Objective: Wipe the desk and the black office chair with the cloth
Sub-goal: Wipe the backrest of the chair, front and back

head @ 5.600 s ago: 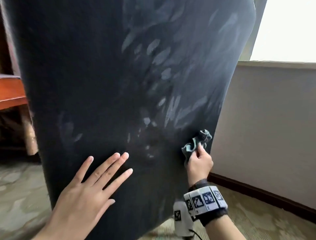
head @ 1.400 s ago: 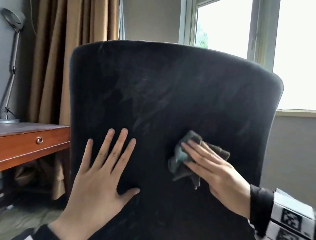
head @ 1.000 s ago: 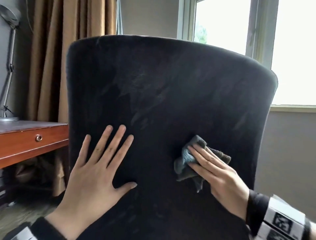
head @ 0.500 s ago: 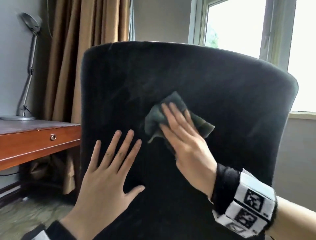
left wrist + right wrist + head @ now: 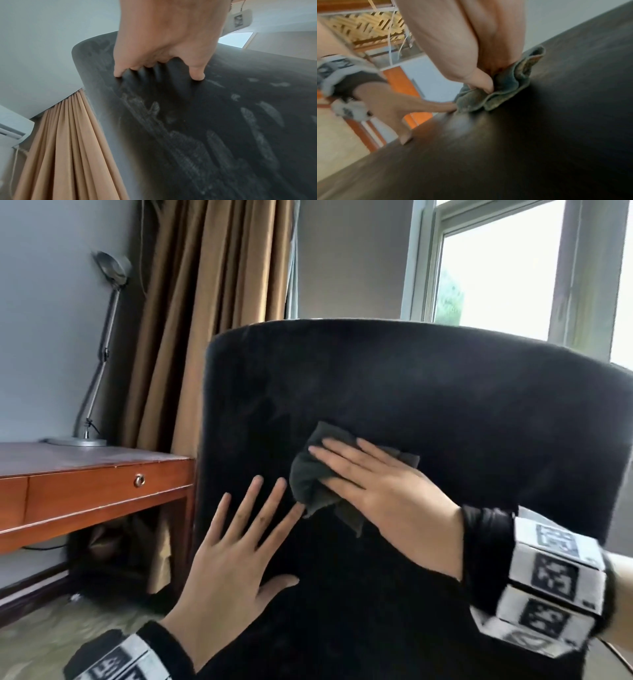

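The black office chair point(image 5: 428, 405) fills the head view with its backrest turned toward me. My left hand point(image 5: 239, 542) lies flat on the backrest with its fingers spread. Just right of those fingertips, my right hand point(image 5: 383, 487) presses the crumpled dark grey cloth point(image 5: 308, 484) against the backrest with straight fingers. In the right wrist view the cloth point(image 5: 505, 92) bunches under my thumb on the chair point(image 5: 522, 148). In the left wrist view my left hand's fingertips point(image 5: 118, 74) touch the chair point(image 5: 205, 135), which shows pale smear marks. The wooden desk point(image 5: 85, 467) stands at the left.
A grey desk lamp point(image 5: 102, 354) stands on the desk by the wall. Tan curtains point(image 5: 205, 302) hang behind the chair's left edge. A window point(image 5: 513, 268) is at the back right. Patterned floor point(image 5: 51, 635) shows at the lower left.
My right hand has swept the cloth from the backrest's lower right up and left, close to my left hand's fingertips. My left hand has stayed flat on the chair.
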`<state>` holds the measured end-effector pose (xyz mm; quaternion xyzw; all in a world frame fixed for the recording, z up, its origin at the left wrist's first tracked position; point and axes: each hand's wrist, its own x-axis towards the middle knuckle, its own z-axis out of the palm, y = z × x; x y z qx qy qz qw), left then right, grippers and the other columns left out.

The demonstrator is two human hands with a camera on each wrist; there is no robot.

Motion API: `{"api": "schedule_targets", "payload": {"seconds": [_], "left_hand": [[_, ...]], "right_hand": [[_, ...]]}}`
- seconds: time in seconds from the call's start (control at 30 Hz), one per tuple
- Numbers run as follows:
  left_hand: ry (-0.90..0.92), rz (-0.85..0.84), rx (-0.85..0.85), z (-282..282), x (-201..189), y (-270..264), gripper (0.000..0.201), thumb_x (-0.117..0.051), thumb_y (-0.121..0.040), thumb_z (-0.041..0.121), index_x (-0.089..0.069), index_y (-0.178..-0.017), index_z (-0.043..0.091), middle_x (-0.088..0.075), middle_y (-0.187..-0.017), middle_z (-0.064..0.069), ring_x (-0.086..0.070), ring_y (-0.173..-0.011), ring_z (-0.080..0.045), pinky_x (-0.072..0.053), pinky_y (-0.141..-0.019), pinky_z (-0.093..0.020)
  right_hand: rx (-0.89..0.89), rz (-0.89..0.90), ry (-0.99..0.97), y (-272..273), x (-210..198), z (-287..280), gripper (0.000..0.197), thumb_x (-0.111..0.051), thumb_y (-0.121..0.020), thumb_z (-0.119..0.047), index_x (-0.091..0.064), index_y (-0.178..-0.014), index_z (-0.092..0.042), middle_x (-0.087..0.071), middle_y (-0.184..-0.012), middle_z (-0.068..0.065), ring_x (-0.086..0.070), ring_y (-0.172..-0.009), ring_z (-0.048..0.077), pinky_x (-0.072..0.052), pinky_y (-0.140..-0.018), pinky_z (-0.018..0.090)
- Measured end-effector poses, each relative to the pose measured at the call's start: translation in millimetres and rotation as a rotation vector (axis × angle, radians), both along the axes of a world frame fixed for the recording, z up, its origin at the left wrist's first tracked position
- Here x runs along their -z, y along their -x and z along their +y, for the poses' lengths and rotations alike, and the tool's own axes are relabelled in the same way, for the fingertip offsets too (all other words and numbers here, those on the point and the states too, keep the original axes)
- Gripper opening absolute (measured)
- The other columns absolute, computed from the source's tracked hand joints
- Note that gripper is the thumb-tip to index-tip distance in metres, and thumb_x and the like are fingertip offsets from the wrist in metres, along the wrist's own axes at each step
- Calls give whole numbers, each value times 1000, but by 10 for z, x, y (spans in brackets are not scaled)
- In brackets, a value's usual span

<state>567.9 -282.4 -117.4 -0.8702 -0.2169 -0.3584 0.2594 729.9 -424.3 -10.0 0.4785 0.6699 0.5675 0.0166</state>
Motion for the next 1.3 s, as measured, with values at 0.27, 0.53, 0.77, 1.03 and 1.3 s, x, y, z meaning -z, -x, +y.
{"api": "schedule_targets", "payload": {"seconds": [0.27, 0.53, 0.77, 1.03, 1.3], "left_hand": [[28, -8, -1, 6, 12, 6, 81, -40, -79, 64, -26, -150, 26, -22, -157, -8, -17, -145, -32, -21, -111, -51], [79, -3, 54, 97, 82, 24, 91, -39, -73, 73, -17, -151, 33, -19, -158, 0, -14, -146, -23, -9, -116, -43], [83, -35, 33, 103, 80, -54, 85, -19, -81, 80, -14, -151, 34, -12, -160, 2, -8, -147, -22, 0, -118, -40], [-15, -203, 82, -226, -206, -223, 84, -30, -82, 71, -15, -152, 27, -13, -160, -2, -11, -147, -24, -6, -119, -47], [34, -170, 32, -301, -384, -382, 87, -31, -79, 70, -14, -152, 27, -10, -160, 0, -6, -148, -21, 2, -119, -43]], "right_hand": [[-46, 54, -197, 302, -248, 325, 42, -37, -80, -11, -71, -103, -3, -59, -126, 18, -54, -119, 34, -36, -104, 47], [-45, 214, -259, -173, -129, -218, 52, -29, -82, -5, -61, -122, -8, -43, -144, 8, -36, -136, 21, -29, -113, 38], [-84, 813, -900, -1163, 711, -766, 83, -39, -63, 33, -41, -138, -1, -25, -151, 15, -25, -140, 36, -29, -112, 33], [-269, 721, -718, -1007, 407, -666, 48, -36, -84, 10, -50, -130, 6, -34, -145, 23, -25, -140, 34, -27, -113, 46], [-249, 880, -820, -1382, 237, -934, 65, -47, -76, 20, -45, -136, -6, -32, -148, 11, -29, -138, 31, -29, -111, 38]]}}
